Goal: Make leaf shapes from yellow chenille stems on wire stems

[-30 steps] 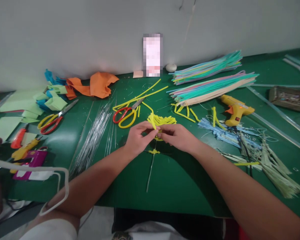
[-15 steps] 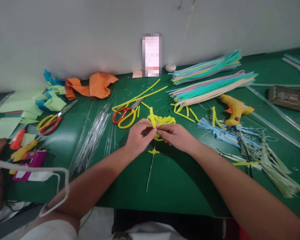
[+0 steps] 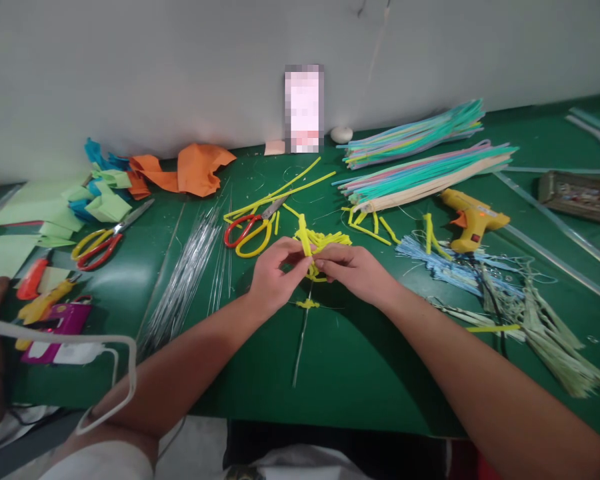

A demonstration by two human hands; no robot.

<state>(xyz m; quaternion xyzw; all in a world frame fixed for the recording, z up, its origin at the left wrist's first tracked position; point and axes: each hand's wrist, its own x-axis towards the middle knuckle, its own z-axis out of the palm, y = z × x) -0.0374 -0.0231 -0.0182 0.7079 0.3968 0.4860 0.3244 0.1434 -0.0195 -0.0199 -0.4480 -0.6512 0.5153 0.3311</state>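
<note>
Standing up straighter than a second ago, the yellow strip (image 3: 305, 235) sits near the middle of the frame, where it leaned lower before. The left hand (image 3: 280, 268) pinches it tight between thumb and finger. The right hand (image 3: 349, 268) is right beside it, thumb and finger squeezed near the low end of the strip. It seems to hold that end, but the tips hide just what is between them. Those right fingertips have moved a little, so more yellow shows under them now. To me, this looks like small turning work on the strip, not done yet.

Behind the hands are yellow loops (image 3: 336, 238). Below them, a little yellow knot (image 3: 307, 304) sits on a thin wire (image 3: 297, 357) over the green counter (image 3: 370, 380). The scissors (image 3: 267, 215), up and left of the hands, have stayed put.
</note>
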